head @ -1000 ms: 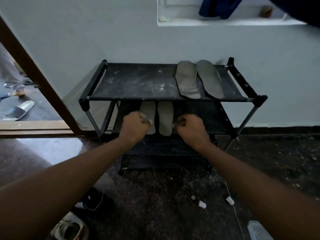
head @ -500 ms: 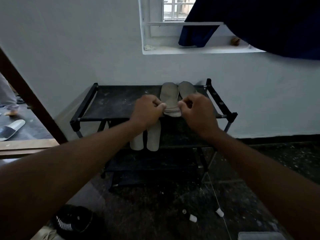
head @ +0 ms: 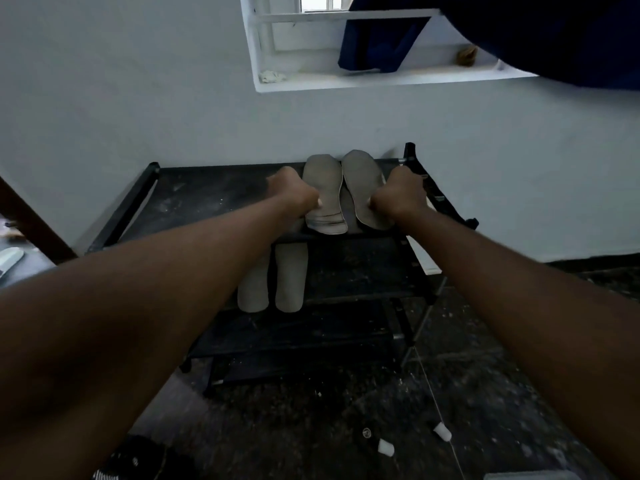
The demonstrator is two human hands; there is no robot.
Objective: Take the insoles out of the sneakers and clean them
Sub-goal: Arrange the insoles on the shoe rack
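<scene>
The left insole [head: 323,185] and the right insole [head: 363,185] are thin and light, and they look floppy, likely foam under a fabric face. Expect each to bend and sag if you lift it by 1 end. Take each at the waist, along its outer edge, thumb on top and fingers under. A light pinch should be enough, and nothing here looks fragile. The worn, streaked heel of the left insole may be slicker than the rest.

Both lie on the top shelf of the black shoe rack [head: 207,199], side by side and close together, toes toward the wall and heels at the front rail. Your left hand [head: 294,195] sits at the outer edge of the left insole, fingers curled and thumb on its face, pinching that edge. Your right hand [head: 398,199] mirrors it, curled round the outer edge of the right insole. The hands are apart, with both insoles between them. 2 paler insoles [head: 291,282] lie on the middle shelf, below your left forearm, with neither hand on them.
</scene>
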